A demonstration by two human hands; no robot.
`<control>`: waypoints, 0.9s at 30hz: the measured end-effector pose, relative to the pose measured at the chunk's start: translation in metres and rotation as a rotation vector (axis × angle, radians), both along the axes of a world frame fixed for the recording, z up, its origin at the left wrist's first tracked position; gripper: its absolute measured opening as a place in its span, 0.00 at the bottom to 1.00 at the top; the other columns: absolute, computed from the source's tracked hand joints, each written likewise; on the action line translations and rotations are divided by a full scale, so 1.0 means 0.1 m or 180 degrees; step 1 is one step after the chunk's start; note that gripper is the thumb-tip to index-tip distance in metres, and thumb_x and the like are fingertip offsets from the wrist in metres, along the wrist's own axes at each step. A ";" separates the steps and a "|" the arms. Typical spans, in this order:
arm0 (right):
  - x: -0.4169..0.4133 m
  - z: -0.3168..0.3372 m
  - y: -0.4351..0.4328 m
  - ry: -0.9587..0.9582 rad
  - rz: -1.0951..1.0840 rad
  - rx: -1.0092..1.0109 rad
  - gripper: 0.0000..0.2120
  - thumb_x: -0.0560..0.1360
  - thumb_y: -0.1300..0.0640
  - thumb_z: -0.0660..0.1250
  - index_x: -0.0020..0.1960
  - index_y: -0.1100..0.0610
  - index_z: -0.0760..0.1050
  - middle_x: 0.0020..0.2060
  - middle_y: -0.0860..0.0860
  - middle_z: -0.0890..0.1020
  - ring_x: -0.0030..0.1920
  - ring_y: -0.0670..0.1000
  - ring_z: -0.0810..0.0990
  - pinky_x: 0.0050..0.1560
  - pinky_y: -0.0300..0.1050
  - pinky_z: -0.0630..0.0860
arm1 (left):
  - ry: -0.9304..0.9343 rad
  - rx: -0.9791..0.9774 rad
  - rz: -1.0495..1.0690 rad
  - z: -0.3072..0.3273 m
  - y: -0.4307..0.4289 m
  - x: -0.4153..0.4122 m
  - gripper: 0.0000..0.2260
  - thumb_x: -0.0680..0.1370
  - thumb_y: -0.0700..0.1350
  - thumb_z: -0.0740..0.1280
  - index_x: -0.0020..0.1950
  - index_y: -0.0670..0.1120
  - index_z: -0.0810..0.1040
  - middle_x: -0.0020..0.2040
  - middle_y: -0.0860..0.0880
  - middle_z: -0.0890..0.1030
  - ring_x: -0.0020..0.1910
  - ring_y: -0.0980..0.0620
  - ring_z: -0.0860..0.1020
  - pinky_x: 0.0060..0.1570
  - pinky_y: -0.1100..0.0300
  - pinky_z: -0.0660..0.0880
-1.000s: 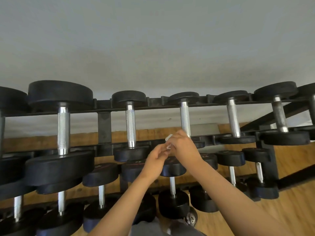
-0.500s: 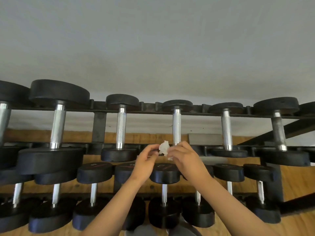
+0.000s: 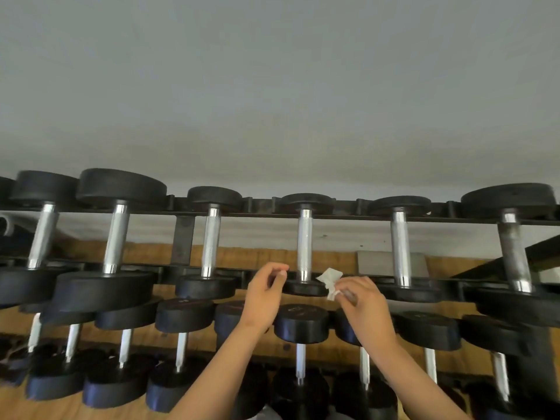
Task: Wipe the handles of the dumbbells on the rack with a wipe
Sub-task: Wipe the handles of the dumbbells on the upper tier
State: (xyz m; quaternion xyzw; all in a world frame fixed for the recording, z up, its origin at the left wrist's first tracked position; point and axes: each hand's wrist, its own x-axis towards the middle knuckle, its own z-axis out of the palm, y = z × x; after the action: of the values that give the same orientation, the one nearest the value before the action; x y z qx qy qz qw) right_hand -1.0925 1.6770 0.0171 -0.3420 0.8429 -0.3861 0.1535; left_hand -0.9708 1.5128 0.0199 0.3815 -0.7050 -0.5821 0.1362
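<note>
A black rack point(image 3: 185, 237) carries rows of black dumbbells with chrome handles. A small crumpled white wipe point(image 3: 331, 281) is pinched in the fingertips of my right hand point(image 3: 365, 304), just right of the lower end of the middle top-row handle point(image 3: 304, 244). My left hand point(image 3: 265, 294) hovers left of that same handle with its fingers loosely curled and nothing in them. Both hands sit in front of the dumbbell's near head point(image 3: 304, 287). Neither hand touches the handle.
Several more top-row handles stand to either side, such as one on the left point(image 3: 211, 241) and one on the right point(image 3: 400, 247). Lower rows of smaller dumbbells point(image 3: 301, 327) lie under my forearms. Behind the rack are a grey wall and wooden floor point(image 3: 257, 256).
My hands were together on the wipe; now they have parted. The left hand has let go and moved left of the handle, the right keeps the wipe on the handle's right.
</note>
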 end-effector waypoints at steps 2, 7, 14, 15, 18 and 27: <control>-0.03 0.03 -0.01 -0.0167 -0.0292 -0.0021 0.08 0.75 0.64 0.69 0.49 0.52 0.81 0.46 0.41 0.78 0.54 0.43 0.76 0.60 0.35 0.71 | -0.0001 -0.0052 -0.0069 0.05 -0.03 -0.14 0.09 0.82 0.41 0.63 0.57 0.53 0.77 0.54 0.58 0.79 0.53 0.67 0.76 0.51 0.78 0.69; -0.35 0.38 -0.35 -0.0155 -0.0845 -0.0502 0.09 0.76 0.62 0.68 0.49 0.48 0.77 0.48 0.42 0.78 0.53 0.42 0.76 0.52 0.23 0.66 | -0.0209 -0.0250 0.0139 0.08 -0.01 -0.61 0.07 0.81 0.47 0.64 0.58 0.53 0.71 0.50 0.60 0.76 0.51 0.61 0.77 0.44 0.71 0.71; -0.84 0.48 -0.94 -0.0486 -0.0992 -0.0908 0.06 0.77 0.65 0.66 0.49 0.56 0.79 0.56 0.44 0.79 0.60 0.44 0.75 0.59 0.31 0.69 | -0.0955 -0.0604 0.0576 0.10 0.06 -0.67 0.06 0.80 0.56 0.63 0.50 0.54 0.72 0.38 0.61 0.74 0.35 0.66 0.71 0.32 0.69 0.63; -0.87 0.41 -1.00 -0.0675 -0.1006 -0.0857 0.05 0.78 0.65 0.65 0.49 0.57 0.79 0.57 0.46 0.79 0.61 0.45 0.75 0.59 0.34 0.71 | -0.0997 -0.0683 0.0551 0.09 0.05 -0.67 0.07 0.81 0.56 0.63 0.50 0.54 0.73 0.38 0.60 0.75 0.34 0.66 0.71 0.31 0.69 0.63; -0.88 0.31 -1.12 -0.0869 -0.1062 -0.0858 0.06 0.79 0.65 0.64 0.49 0.55 0.77 0.47 0.43 0.80 0.51 0.41 0.79 0.48 0.33 0.72 | -0.1088 -0.0825 0.0548 0.05 0.05 -0.69 0.08 0.80 0.57 0.62 0.48 0.54 0.73 0.38 0.59 0.77 0.33 0.66 0.72 0.30 0.69 0.62; -0.76 0.48 -1.27 -0.0143 -0.0500 -0.0838 0.08 0.76 0.64 0.68 0.49 0.51 0.81 0.53 0.47 0.79 0.52 0.38 0.76 0.55 0.26 0.70 | -0.1043 -0.0680 0.0592 0.05 0.05 -0.70 0.09 0.80 0.58 0.63 0.47 0.55 0.74 0.38 0.59 0.78 0.35 0.63 0.75 0.33 0.67 0.68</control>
State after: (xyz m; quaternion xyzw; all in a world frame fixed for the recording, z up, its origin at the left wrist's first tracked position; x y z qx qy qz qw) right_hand -1.1689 1.5495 0.0649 -0.2836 0.8054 -0.5116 0.0954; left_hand -1.0409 1.5180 0.0246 0.5179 -0.7371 -0.4193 0.1126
